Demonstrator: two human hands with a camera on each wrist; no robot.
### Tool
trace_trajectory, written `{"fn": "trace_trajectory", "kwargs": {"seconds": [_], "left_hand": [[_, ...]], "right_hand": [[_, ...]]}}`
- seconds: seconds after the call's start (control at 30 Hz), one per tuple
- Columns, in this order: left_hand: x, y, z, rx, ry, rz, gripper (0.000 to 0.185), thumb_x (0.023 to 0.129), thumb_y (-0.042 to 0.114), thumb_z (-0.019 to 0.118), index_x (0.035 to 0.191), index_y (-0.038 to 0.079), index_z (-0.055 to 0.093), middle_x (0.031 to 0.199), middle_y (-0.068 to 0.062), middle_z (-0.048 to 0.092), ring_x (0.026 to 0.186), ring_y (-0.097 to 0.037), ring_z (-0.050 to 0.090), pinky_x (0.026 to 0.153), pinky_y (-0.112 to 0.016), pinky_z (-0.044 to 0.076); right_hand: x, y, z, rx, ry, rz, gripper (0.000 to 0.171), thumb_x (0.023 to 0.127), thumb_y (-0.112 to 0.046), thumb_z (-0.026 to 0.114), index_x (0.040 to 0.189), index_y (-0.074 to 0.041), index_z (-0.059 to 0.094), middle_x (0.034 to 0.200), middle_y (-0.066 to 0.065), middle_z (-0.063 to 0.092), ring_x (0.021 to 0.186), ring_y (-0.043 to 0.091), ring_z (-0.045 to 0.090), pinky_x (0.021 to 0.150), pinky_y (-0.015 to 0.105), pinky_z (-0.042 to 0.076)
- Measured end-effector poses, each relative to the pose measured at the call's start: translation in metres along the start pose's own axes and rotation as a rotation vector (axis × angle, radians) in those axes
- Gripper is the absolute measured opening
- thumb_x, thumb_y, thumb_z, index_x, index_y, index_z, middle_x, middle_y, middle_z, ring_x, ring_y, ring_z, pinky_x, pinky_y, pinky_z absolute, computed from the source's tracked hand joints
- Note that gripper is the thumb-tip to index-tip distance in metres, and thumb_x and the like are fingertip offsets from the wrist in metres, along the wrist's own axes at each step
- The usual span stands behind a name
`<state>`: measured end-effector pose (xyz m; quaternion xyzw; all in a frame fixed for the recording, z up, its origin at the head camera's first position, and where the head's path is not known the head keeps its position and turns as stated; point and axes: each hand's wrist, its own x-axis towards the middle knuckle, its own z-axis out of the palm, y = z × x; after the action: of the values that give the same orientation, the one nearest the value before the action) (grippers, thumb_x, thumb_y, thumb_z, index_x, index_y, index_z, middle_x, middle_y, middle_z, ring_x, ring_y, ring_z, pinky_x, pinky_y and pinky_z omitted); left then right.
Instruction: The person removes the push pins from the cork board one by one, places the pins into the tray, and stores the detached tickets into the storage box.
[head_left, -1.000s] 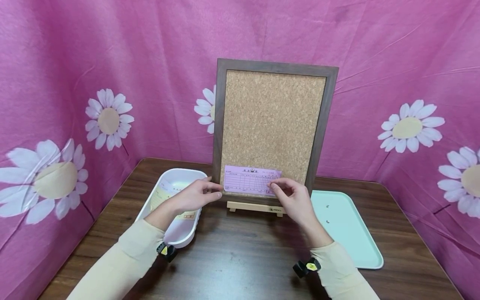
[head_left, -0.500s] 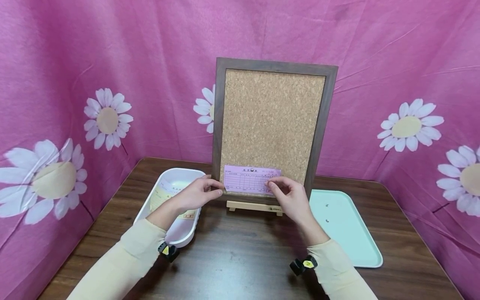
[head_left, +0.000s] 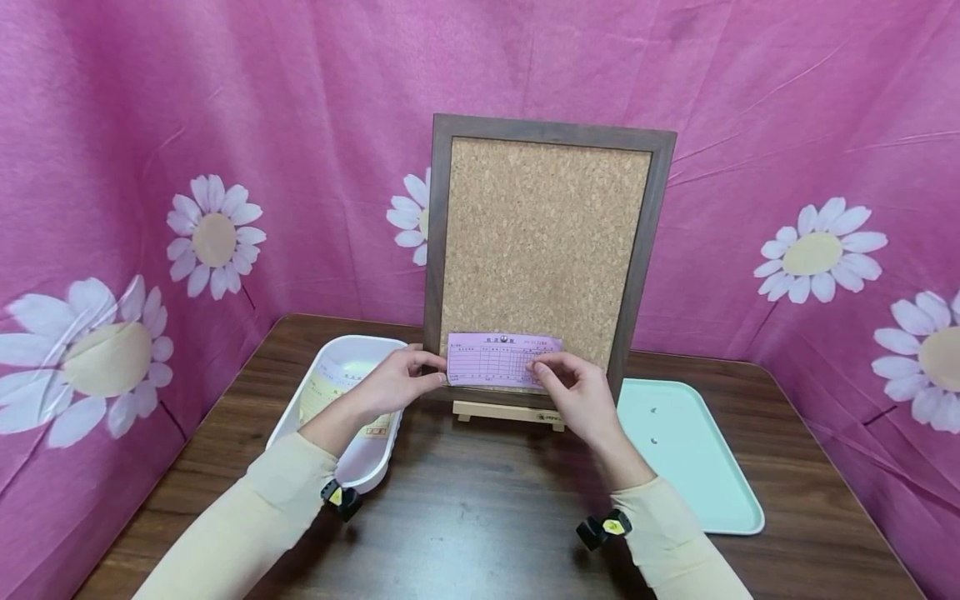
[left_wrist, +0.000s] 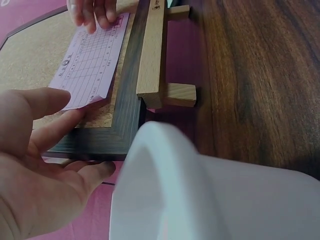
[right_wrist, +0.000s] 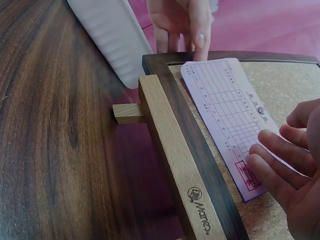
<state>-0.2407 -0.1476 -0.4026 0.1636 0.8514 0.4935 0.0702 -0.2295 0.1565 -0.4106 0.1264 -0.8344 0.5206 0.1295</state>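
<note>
A pink-lilac receipt slip [head_left: 487, 360] lies against the lower part of a framed corkboard [head_left: 543, 242], printed grid facing out. My left hand [head_left: 393, 379] pinches its left edge between thumb and forefinger; the other fingers sit at the frame's side [left_wrist: 100, 142]. A lower corner of the slip curls slightly in the left wrist view. My right hand [head_left: 581, 396] rests its fingertips [right_wrist: 260, 159] on the slip's face near the red stamp [right_wrist: 247, 177]. Nothing shows between the right fingers, though the head view hides their inner side.
A light wooden easel [head_left: 506, 412] holds the board upright on the dark wood table [head_left: 465, 517]. At left, a white bin [head_left: 360, 483] contains yellowish slips [head_left: 322, 392]. At right lies a mint tray [head_left: 697, 467] with two small silvery bits [head_left: 654, 440]. A pink flowered cloth hangs behind.
The slip's top edge has dropped slightly and its lower left corner lies flatter. My left thumb has come closer to the slip, and my right hand has shifted a little left.
</note>
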Motion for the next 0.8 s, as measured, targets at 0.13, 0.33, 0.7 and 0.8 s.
{"fn": "trace_trajectory", "kwargs": {"seconds": [0.13,0.33,0.7,0.8], "left_hand": [[0.002,0.001,0.0,0.009,0.001,0.018,0.029,0.102,0.016,0.07,0.125,-0.001,0.077,0.132,-0.023,0.063,0.131,-0.038,0.056,0.113,-0.055,0.045],[0.006,0.004,-0.002,0.038,0.004,0.021,0.029,0.102,0.016,0.069,0.123,-0.002,0.077,0.131,-0.024,0.06,0.125,-0.038,0.06,0.108,-0.05,0.049],[0.011,0.013,-0.001,0.089,0.022,-0.03,0.028,0.103,0.02,0.068,0.122,0.002,0.077,0.148,-0.028,0.053,0.137,-0.047,0.055,0.114,-0.061,0.047],[0.013,0.015,-0.001,0.089,0.04,-0.03,0.027,0.103,0.02,0.068,0.121,0.002,0.077,0.15,-0.028,0.051,0.139,-0.047,0.053,0.118,-0.062,0.045]], "right_hand": [[0.001,0.0,0.001,-0.005,-0.002,0.01,0.015,0.103,-0.013,0.074,0.109,-0.002,0.081,0.104,0.016,0.082,0.084,0.0,0.067,0.076,0.015,0.053],[0.003,0.0,0.001,-0.035,0.007,0.018,0.015,0.103,-0.012,0.073,0.111,-0.004,0.082,0.104,0.016,0.081,0.084,0.005,0.066,0.074,0.017,0.052],[0.006,0.0,0.008,-0.051,0.032,-0.015,0.013,0.1,-0.007,0.076,0.111,-0.003,0.081,0.103,0.016,0.081,0.084,0.006,0.067,0.074,0.015,0.052],[0.007,-0.001,0.01,-0.055,0.033,-0.018,0.014,0.099,-0.006,0.076,0.111,-0.002,0.081,0.104,0.016,0.081,0.084,0.005,0.067,0.074,0.015,0.053]]}}
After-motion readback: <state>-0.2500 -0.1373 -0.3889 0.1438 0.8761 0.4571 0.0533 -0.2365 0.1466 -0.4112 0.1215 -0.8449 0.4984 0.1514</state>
